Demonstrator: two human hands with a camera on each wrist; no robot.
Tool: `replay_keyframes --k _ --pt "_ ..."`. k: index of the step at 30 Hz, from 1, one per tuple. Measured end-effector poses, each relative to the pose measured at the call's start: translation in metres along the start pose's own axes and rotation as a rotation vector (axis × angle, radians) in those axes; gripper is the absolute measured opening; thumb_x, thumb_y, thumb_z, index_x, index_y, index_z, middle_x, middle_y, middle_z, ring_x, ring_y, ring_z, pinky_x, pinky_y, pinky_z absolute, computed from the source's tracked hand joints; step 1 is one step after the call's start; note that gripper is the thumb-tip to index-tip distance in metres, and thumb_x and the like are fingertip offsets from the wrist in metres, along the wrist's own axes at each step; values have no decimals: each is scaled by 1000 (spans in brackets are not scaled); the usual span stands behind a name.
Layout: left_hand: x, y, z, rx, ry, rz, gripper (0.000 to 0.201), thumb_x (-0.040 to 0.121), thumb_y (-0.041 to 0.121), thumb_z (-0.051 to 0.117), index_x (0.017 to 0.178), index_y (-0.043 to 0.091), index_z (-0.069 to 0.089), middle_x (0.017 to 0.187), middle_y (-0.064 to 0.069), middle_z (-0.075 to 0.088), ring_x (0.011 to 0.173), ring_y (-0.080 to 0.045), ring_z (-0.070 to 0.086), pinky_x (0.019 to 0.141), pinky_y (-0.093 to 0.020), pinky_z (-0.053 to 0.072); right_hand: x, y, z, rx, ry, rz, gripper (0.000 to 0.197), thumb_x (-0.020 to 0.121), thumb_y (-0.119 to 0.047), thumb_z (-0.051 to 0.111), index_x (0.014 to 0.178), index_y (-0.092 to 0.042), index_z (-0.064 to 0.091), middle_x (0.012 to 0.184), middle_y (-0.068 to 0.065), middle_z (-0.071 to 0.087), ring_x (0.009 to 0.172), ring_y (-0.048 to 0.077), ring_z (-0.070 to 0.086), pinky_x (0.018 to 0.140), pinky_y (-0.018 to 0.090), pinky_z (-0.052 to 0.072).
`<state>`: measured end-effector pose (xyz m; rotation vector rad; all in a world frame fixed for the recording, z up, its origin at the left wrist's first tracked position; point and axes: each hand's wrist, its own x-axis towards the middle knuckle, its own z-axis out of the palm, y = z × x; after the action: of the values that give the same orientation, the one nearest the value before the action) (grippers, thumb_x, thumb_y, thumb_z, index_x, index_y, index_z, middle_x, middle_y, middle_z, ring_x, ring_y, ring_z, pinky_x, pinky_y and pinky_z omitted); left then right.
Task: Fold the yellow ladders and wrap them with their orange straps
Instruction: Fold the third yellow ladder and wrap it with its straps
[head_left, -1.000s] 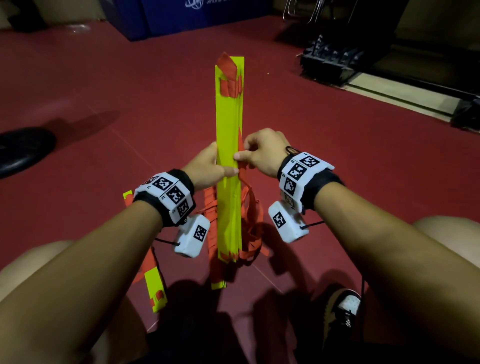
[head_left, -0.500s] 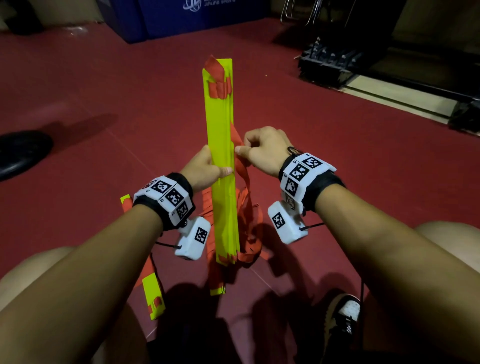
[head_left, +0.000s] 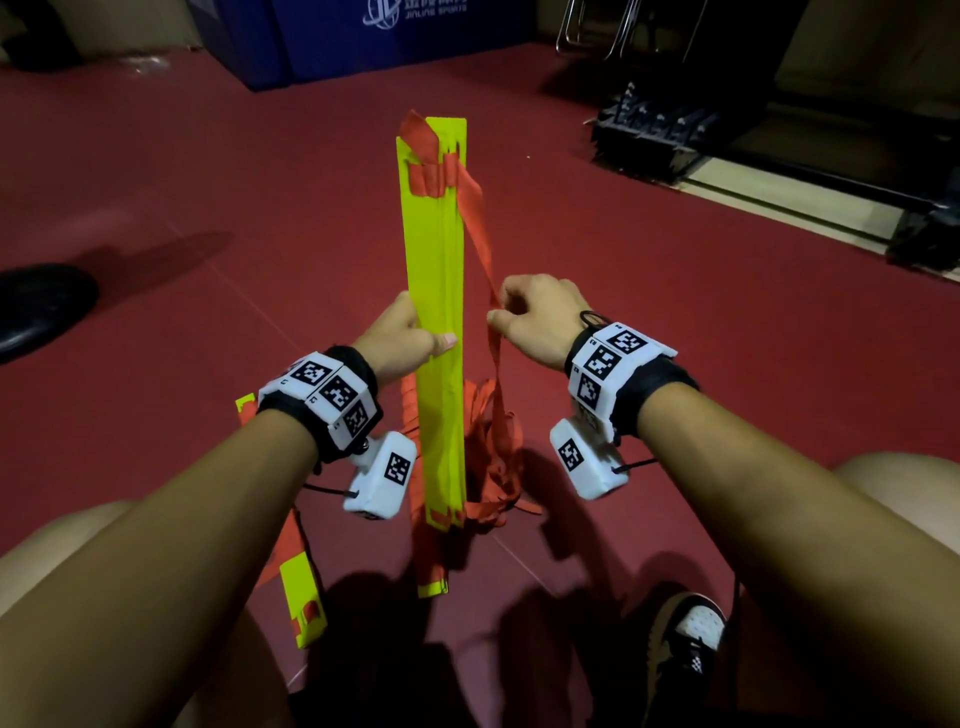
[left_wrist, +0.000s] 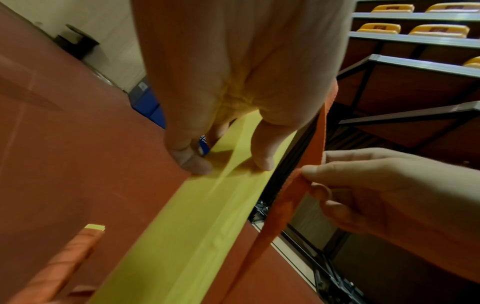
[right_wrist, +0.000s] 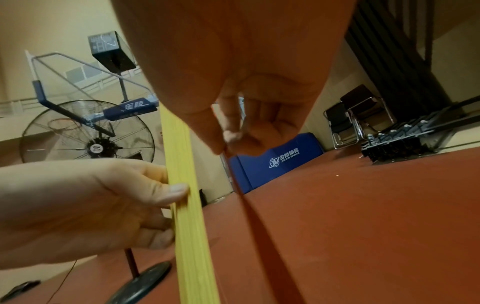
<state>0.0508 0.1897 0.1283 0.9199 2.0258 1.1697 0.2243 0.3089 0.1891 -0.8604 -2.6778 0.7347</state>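
Two hands hold a folded yellow ladder upright over a red floor, one strap pulled aside.

The left hand (head_left: 402, 340) grips the stack of yellow ladder slats (head_left: 435, 291) about midway up, thumb across the front and fingers curled round the back; the stack stands nearly upright at the centre of the head view, its top toward 12 o'clock. The right hand (head_left: 537, 322), just beside the stack at 3 o'clock, pinches an orange strap (head_left: 475, 228) between thumb and forefinger, its other fingers curled in. That strap runs from a knot at the top of the slats down to the pinch, clear of the stack. More orange strap (head_left: 493, 457) hangs in loops at 5 o'clock of the stack's foot. A second yellow slat (head_left: 301, 597) lies on the red floor (head_left: 208, 182) at 7 o'clock. A shoe (head_left: 685, 644) shows at 5 o'clock.
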Motion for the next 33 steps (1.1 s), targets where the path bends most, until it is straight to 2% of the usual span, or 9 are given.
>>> replay_keyframes --k 2,6,9,14,18,23,26,29,33 --pt "-19 22 3 -1 -21 -2 63 73 43 78 121 16 48 119 -19 61 112 -38 62 97 -56 52 4 3 2 21 64 54 17 90 -36 63 85 -22 54 88 3 66 89 30 61 73 31 41" --pt "-31 35 11 0 -121 63 19 98 4 64 108 12 50 79 4 56 64 -6 58 60 -25 45 4 -3 0 124 143 30 20 89 -33 65 80 -22 51 78 -1 69 72 19 63 67 30 43" --pt "-34 39 11 29 -169 112 22 99 -4 58 100 17 55 73 4 48 56 1 52 55 -20 42 1 -9 0 176 104 -30 15 87 -29 63 78 -17 59 67 -5 69 52 0 61 64 29 50" --pt "-34 36 12 31 -206 134 32 96 -12 56 118 11 53 72 8 53 66 -7 52 55 -19 41 1 -13 5 227 7 -83 28 86 -47 64 95 -21 70 74 -5 69 73 18 67 72 36 53" --pt "-36 36 16 18 -210 129 41 95 -13 58 127 9 44 79 3 49 61 4 54 55 -11 43 1 -12 7 159 33 -162 30 94 -47 61 104 -22 73 97 2 75 91 27 69 78 35 52" --pt "-33 28 20 30 -200 128 64 81 -6 80 132 1 41 91 -1 56 79 -7 59 70 -27 54 3 -15 6 114 91 -165 28 95 -43 59 99 -18 72 92 4 73 89 26 65 66 27 35" --pt "-37 18 27 160 -144 73 82 65 42 95 128 7 54 107 -11 71 99 -24 69 93 -48 57 4 -17 3 137 131 -147 28 95 -41 59 99 -16 72 92 4 73 89 26 66 67 28 38" --pt "-27 -5 31 235 -48 56 104 42 82 85 125 25 59 109 3 74 104 -21 70 93 -49 56 5 -17 3 167 151 -130 26 95 -40 59 94 -17 71 89 3 73 88 27 67 69 29 43" --pt "-42 19 27 371 24 79 47 80 39 84 118 21 66 95 0 73 91 -22 69 78 -32 52 7 -16 5 240 175 -101 26 94 -43 59 88 -20 69 76 -4 71 80 22 69 72 31 49"
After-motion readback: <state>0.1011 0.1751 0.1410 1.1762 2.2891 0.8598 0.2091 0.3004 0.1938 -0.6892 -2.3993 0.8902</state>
